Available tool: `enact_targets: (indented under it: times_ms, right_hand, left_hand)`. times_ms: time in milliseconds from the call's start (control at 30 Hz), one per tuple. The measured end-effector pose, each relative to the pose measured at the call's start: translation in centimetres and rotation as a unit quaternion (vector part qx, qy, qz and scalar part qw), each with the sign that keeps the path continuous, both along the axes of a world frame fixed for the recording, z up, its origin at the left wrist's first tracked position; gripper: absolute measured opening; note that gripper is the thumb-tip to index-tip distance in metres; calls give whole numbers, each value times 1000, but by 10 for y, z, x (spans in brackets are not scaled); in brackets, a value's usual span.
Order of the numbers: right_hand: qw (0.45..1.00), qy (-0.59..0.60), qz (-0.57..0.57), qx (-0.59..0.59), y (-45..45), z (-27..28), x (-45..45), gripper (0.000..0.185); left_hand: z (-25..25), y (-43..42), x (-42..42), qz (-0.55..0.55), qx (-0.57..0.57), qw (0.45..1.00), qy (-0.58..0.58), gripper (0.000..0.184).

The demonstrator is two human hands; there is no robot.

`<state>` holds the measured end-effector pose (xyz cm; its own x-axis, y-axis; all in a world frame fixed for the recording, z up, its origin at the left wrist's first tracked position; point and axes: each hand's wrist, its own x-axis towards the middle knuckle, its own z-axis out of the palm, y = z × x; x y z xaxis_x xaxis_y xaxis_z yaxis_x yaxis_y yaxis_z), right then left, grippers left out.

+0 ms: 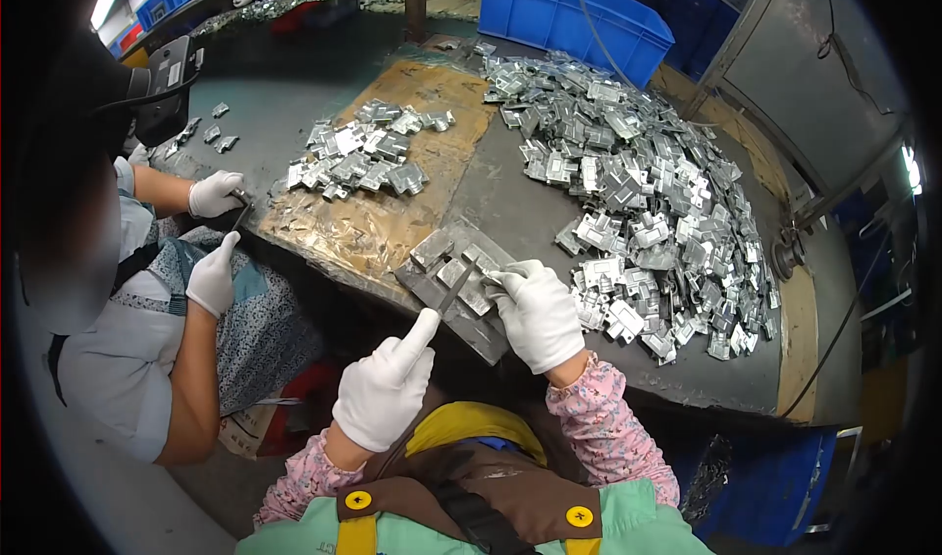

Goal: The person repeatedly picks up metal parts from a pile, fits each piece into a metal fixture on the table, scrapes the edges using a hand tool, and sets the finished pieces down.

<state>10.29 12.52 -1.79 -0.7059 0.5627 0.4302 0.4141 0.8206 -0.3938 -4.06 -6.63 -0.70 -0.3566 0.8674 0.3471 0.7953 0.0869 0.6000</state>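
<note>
My left hand (388, 382), in a white glove, is wrapped round the handle of a pointed file-like tool (456, 288). The tool's blade reaches up over a flat metal block (419, 278) at the table's front edge. Metal pieces (453, 272) lie on this block. On the right side of the block, my right hand (537, 317), also gloved, has its fingers pressed round a small metal part (497, 278), which they partly cover.
A large heap of metal parts (638, 192) fills the table's right side, with a smaller pile (363, 150) at centre left. A blue bin (574, 17) stands behind. At the left, a co-worker (137, 310) in white gloves holds a tool.
</note>
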Motion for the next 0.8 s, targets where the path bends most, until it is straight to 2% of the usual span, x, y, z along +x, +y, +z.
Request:
enact_targets:
  times_ms: [200,267,400,500,633,800]
  right_hand:
    - [996,-78,-23,22,-7,6,-5,23]
    - [998,-56,-3,39,-4,2,-6,20]
    - [997,-65,1,35,-1,1,-9,18]
    - [997,-52,4,54,-3,3,-9,16]
    - [998,-30,8,59,-2,-2,-10,11]
    - [998,-14,18,66,0,-2,-12,8]
  left_hand:
    - [25,16,-4,-13,-97,989,109,46]
    - [26,26,-3,-19,-111,984,141,45]
    - [13,57,-11,-44,-71,986,147,44]
    - [29,36,-9,-30,-122,977,170,45]
    - [23,25,-5,-9,-140,976,164,47]
    - [17,66,-7,-17,-91,980,178,46]
